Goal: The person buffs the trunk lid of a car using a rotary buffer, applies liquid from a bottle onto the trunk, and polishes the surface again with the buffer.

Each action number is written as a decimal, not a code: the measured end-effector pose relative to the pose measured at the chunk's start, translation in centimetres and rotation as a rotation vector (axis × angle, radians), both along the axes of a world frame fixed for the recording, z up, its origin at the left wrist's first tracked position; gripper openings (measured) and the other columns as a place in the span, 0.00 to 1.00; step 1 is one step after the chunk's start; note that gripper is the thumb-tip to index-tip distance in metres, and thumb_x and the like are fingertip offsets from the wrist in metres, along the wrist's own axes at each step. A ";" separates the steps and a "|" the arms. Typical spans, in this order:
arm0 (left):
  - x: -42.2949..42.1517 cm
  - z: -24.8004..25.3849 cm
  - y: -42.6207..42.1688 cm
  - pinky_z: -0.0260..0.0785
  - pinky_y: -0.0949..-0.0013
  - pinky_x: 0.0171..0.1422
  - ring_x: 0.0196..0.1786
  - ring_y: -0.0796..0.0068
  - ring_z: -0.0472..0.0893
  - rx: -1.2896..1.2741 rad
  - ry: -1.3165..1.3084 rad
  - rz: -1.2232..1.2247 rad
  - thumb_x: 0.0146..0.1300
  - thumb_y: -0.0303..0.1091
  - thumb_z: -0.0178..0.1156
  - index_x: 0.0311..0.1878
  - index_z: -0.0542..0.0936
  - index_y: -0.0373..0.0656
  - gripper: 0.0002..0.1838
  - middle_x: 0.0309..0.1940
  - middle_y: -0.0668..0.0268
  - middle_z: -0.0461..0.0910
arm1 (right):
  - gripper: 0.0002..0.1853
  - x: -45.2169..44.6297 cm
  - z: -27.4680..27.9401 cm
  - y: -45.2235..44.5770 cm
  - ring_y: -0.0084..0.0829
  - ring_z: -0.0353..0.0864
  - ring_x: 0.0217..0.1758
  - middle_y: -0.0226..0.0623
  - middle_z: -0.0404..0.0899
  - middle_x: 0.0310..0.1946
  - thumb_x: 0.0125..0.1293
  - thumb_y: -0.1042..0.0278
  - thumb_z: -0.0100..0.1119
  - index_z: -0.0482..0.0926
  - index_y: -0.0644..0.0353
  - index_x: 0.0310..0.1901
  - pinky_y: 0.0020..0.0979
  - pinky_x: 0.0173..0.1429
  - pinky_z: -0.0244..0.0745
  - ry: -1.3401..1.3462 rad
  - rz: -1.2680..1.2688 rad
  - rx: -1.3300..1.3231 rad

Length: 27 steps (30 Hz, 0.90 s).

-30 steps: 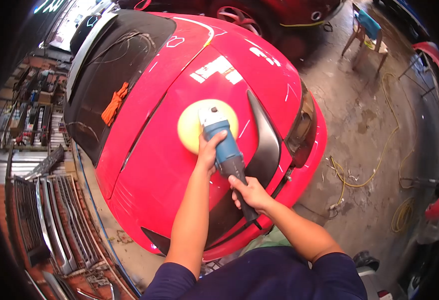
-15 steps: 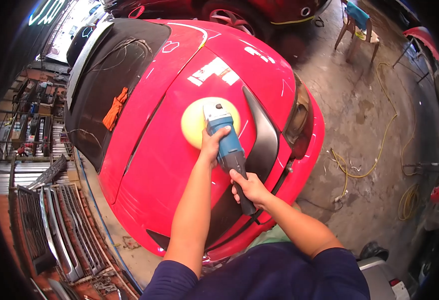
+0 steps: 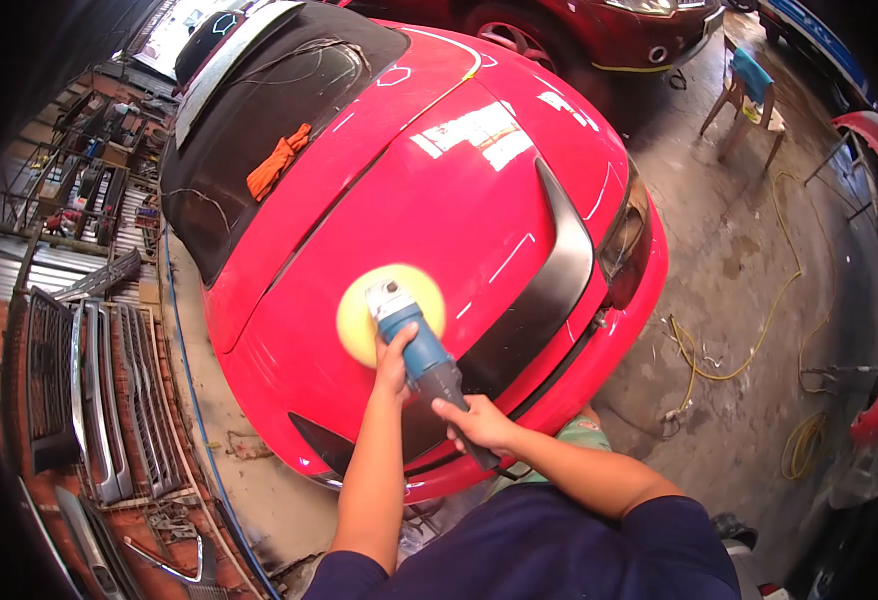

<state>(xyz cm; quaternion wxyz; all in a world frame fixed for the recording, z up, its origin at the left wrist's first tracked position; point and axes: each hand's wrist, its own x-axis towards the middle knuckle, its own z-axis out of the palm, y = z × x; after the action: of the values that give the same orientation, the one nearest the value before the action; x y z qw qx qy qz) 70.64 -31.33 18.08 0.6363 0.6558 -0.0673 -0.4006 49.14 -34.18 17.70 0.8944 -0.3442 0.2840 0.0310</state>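
One polisher (image 3: 421, 352) was held over the red hood (image 3: 359, 235), and any lettering on it was too small to be read. Its round yellow pad (image 3: 357, 318), blurred at the edge, was laid against the paint on the front part of the hood. The blue body was gripped by the left hand (image 3: 395, 365), thumb on top, its other fingers mostly hidden; the black handle was clamped by the curled fingers of the right hand (image 3: 477, 422). Beside the pad, the way toward the bumper was bordered by a black trim piece (image 3: 569, 255). An orange glove (image 3: 277, 162) was left lying on the windshield (image 3: 209, 180). At the left, loose grilles (image 3: 147, 395) were lined up on the ground near a blue hose (image 3: 185, 370). At the right, a chair (image 3: 730, 98) was draped with a blue cloth (image 3: 751, 73), and a yellow cord (image 3: 742, 368) was strewn across the floor (image 3: 729, 240). Compared with half a second earlier, the pad had been drawn toward the front edge, farther from the bright reflection, while both grips were kept unchanged.
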 end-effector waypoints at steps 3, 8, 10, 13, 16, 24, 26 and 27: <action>0.4 0.2 5.0 0.89 0.52 0.48 0.41 0.58 0.90 -0.016 0.042 0.049 0.69 0.40 0.73 0.66 0.73 0.38 0.29 0.44 0.54 0.84 | 0.33 0.6 -0.5 2.5 0.25 0.80 0.21 0.34 0.81 0.27 0.76 0.33 0.67 0.80 0.65 0.44 0.31 0.26 0.77 -0.021 0.111 -0.037; 0.2 -0.6 7.7 0.88 0.53 0.47 0.40 0.59 0.90 -0.017 0.182 0.124 0.72 0.43 0.69 0.64 0.73 0.39 0.26 0.42 0.56 0.84 | 0.33 0.6 -0.5 2.5 0.25 0.82 0.22 0.34 0.82 0.26 0.76 0.33 0.68 0.80 0.65 0.43 0.30 0.27 0.78 -0.012 0.202 -0.083; 0.3 -0.7 5.9 0.89 0.53 0.47 0.41 0.59 0.89 -0.005 0.184 0.067 0.72 0.43 0.70 0.65 0.73 0.39 0.27 0.43 0.56 0.83 | 0.33 0.2 -0.3 1.6 0.24 0.81 0.22 0.33 0.82 0.26 0.75 0.34 0.68 0.80 0.65 0.43 0.30 0.27 0.78 -0.011 0.152 -0.061; 0.1 -0.3 0.8 0.89 0.52 0.48 0.43 0.58 0.89 -0.008 0.141 -0.043 0.70 0.40 0.71 0.68 0.70 0.40 0.30 0.47 0.55 0.83 | 0.30 -0.5 -0.4 -0.6 0.24 0.81 0.22 0.33 0.82 0.27 0.77 0.37 0.68 0.80 0.64 0.44 0.30 0.29 0.78 -0.004 0.054 -0.031; -1.4 0.9 -6.9 0.89 0.52 0.48 0.45 0.57 0.89 0.007 0.065 -0.183 0.68 0.38 0.73 0.70 0.68 0.40 0.33 0.49 0.53 0.83 | 0.27 -1.1 0.0 -3.6 0.23 0.81 0.22 0.32 0.81 0.27 0.79 0.40 0.68 0.79 0.63 0.45 0.29 0.29 0.77 -0.017 -0.122 0.028; -5.3 2.1 -23.5 0.89 0.55 0.44 0.44 0.59 0.90 0.186 -0.038 -0.540 0.63 0.39 0.78 0.70 0.71 0.37 0.37 0.50 0.52 0.84 | 0.26 -0.1 -0.8 -10.7 0.27 0.81 0.22 0.33 0.80 0.27 0.78 0.40 0.68 0.76 0.59 0.44 0.32 0.28 0.79 0.012 -0.552 0.205; -5.6 1.6 -24.8 0.89 0.55 0.45 0.44 0.59 0.90 0.201 -0.058 -0.570 0.62 0.39 0.78 0.70 0.72 0.37 0.38 0.50 0.52 0.84 | 0.28 -0.1 -0.6 -11.3 0.28 0.81 0.22 0.34 0.80 0.27 0.77 0.37 0.68 0.76 0.59 0.44 0.33 0.28 0.79 -0.002 -0.606 0.232; -5.6 1.5 -25.0 0.89 0.55 0.45 0.44 0.59 0.90 0.206 -0.070 -0.584 0.61 0.40 0.79 0.70 0.72 0.37 0.38 0.50 0.52 0.84 | 0.28 -0.2 -0.4 -11.1 0.28 0.81 0.23 0.34 0.80 0.27 0.77 0.37 0.68 0.76 0.59 0.43 0.33 0.29 0.80 0.003 -0.610 0.246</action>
<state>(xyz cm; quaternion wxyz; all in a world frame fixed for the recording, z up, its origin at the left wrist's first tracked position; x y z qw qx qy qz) 65.01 -56.30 19.59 0.4220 0.6831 -0.2338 -0.5483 48.94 -45.23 17.26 0.8969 -0.1327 0.3695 -0.2036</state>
